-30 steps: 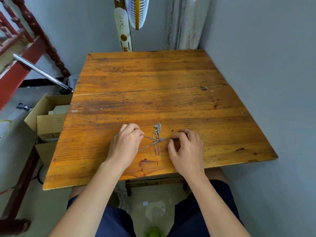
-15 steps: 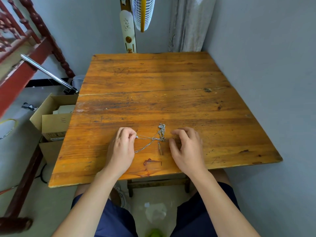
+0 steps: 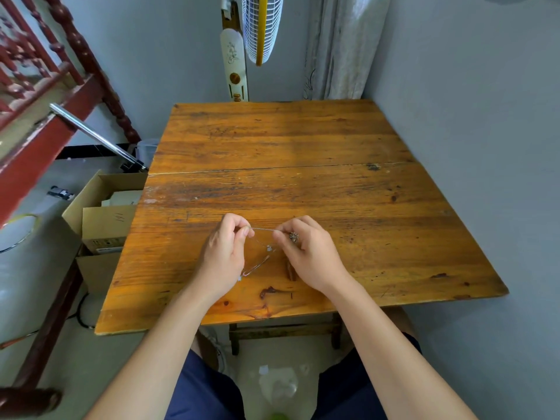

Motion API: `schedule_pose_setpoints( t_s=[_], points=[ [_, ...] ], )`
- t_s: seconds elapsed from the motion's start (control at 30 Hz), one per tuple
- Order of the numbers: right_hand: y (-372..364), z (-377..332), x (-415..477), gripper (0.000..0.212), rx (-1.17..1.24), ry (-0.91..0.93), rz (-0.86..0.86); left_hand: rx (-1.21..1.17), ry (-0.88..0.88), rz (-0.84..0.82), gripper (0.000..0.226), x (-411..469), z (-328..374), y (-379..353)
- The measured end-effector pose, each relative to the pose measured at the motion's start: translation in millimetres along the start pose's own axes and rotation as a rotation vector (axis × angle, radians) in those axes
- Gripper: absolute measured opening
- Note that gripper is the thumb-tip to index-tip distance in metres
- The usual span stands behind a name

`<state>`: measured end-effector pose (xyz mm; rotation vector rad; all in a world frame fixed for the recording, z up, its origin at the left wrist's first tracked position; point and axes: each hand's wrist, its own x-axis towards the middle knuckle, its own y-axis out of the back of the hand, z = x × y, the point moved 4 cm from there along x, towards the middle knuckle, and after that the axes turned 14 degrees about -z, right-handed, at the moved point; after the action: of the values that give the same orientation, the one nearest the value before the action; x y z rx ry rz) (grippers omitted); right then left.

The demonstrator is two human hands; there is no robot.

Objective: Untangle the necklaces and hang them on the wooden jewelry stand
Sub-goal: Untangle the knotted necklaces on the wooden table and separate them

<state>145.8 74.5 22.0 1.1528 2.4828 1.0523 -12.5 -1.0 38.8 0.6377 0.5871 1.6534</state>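
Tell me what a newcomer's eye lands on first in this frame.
The two bare hands at the near middle of the wooden table: left hand and right hand pinch a thin silver chain stretched between them, with a loop sagging below and a small tangled clump at the right fingers. Next, the white fan behind the far edge. No jewelry stand is in view.

A home corner: worn wooden table [image 3: 272, 153], standing fan [image 3: 260, 28], curtain [image 3: 339, 47], red stair railing [image 3: 45, 71].
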Motion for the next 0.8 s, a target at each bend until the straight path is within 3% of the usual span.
schedule_pose_setpoints(
  t_s=[0.17,0.33,0.53,0.8],
  points=[
    [13.1,13.8,-6.2,0.019,-0.293,-0.032,-0.087,-0.425,0.09,0.017,0.017,10.1,4.6,3.6],
    [18.3,13.3,-11.3,0.016,-0.252,-0.016,-0.071,-0.965,0.126,0.038,0.019,15.8,15.6,3.3],
    [13.9,15.6,-11.1,0.011,0.067,-0.105,-0.142,-0.744,0.166,0.054,0.025,23.9,12.6,4.0],
    [19.1,24.4,-8.5,0.013,0.167,-0.163,-0.107,-0.472,0.24,0.032,0.018,25.1,-7.4,-2.3]
  ],
)
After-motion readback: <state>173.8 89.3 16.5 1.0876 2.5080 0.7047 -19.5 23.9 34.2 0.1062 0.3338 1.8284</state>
